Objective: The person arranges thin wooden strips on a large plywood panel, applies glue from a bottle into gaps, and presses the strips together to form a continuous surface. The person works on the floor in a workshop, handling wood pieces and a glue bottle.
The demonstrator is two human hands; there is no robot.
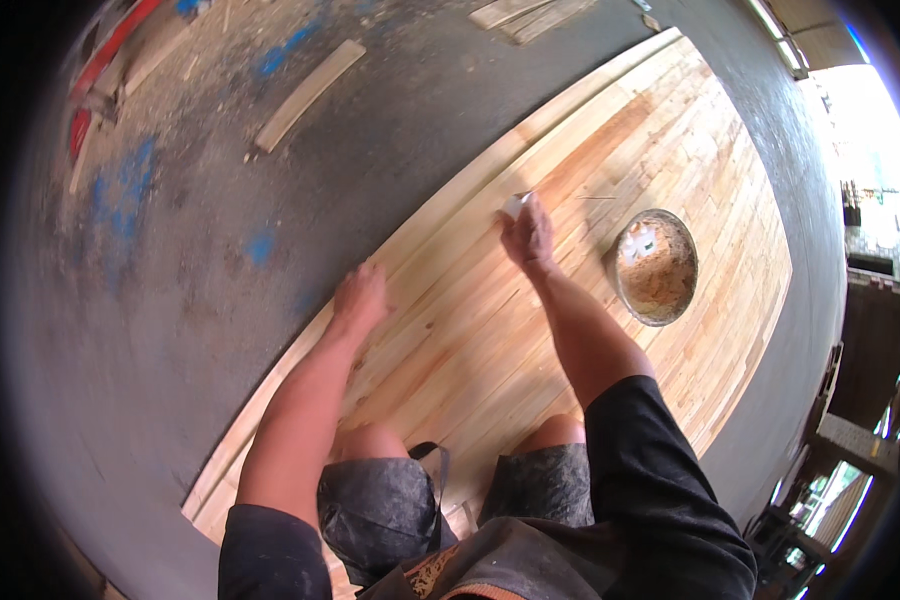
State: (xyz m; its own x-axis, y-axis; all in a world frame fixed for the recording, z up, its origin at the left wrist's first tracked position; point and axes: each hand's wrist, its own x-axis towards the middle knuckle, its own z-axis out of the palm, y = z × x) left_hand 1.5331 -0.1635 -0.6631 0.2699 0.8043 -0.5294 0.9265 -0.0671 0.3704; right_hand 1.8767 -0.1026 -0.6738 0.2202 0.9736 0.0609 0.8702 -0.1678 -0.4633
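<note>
Pinched in the fingertips of the right hand (527, 236) is a small pale scrap (513, 205), could be a putty scraper or a folded bit of sandpaper, too small to call, and it's pressed down onto the wooden panel (490, 330) near the panel's far-left edge. Left hand (358, 298) isn't gripping anything, it's just planted flat and spread on the same panel, closer in and right by that same left edge, looks like it's taking body weight. The person is kneeling right on the panel, knees at its near end. That little scrap looks featherlight and thin, so I'd guess fingertips are the only sensible way to hold it, and it'd slip out easily if the pinch loosens. The panel itself is a big glued-up sheet of narrow strips, clearly stiff and probably heavy, not something you'd shift one-handed; you'd want to grab it along the long edges. Further out, to the right of the right hand and sitting on the panel, there's a round metal bowl (617, 290) holding a tan sawdusty filler mix with a couple of small white bits on top.
</note>
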